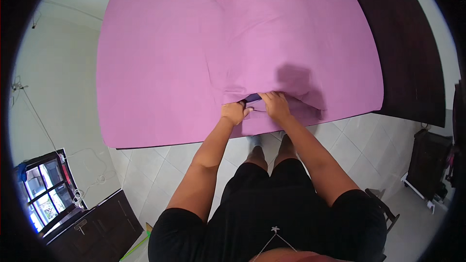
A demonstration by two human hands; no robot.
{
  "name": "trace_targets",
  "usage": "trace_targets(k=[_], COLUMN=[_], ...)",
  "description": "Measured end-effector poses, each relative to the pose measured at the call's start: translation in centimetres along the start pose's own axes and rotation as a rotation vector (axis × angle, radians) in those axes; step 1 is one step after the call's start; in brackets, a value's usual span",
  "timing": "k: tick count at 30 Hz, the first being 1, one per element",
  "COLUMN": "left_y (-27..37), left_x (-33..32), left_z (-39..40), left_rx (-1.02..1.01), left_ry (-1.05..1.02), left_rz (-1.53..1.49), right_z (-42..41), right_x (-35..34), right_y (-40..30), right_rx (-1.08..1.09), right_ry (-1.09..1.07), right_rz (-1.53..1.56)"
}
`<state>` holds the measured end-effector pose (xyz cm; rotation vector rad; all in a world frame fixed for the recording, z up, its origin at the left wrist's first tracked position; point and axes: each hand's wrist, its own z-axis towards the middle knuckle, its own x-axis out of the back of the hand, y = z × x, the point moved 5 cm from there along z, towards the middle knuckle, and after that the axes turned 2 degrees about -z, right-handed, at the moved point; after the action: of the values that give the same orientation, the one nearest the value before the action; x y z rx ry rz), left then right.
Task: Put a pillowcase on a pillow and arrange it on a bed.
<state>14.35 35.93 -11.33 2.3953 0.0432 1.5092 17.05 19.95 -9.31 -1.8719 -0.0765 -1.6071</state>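
Observation:
A pillow in a pink pillowcase (269,43) lies on a bed with a matching pink fitted sheet (156,65). The case's near end is at the bed's front edge, where a dark purple piece of the pillow (252,98) shows in the opening. My left hand (233,112) grips the left side of the opening's edge, thumb towards the right. Just right of the purple piece, my right hand (276,105) holds the fabric edge, its fingertips partly hidden in the folds. A loose pink flap (256,125) hangs below and between my hands.
The bed's dark wooden headboard (404,51) stands at the right. Pale floor tiles (145,163) lie below the bed's front edge. A dark wooden door (98,225) and a window (47,189) are at the lower left; a dark cabinet (427,163) stands at the right.

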Motion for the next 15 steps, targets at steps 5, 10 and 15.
trace_targets(k=[5,10,15], left_y=[-0.4,-1.5,-1.0], left_x=[1.3,-0.5,-1.6], left_z=[0.6,-1.5,-2.1], left_rx=[0.194,0.166,0.206], left_ry=[0.018,0.043,0.081], left_rz=[-0.036,0.004,0.034], right_z=[-0.2,-1.1,-5.4], right_x=[-4.1,-5.3,-0.9], right_y=[1.0,4.7,9.6], right_rx=[-0.034,-0.463,-0.562], right_ry=[0.022,-0.156,-0.177], right_rz=[0.031,-0.138,-0.289])
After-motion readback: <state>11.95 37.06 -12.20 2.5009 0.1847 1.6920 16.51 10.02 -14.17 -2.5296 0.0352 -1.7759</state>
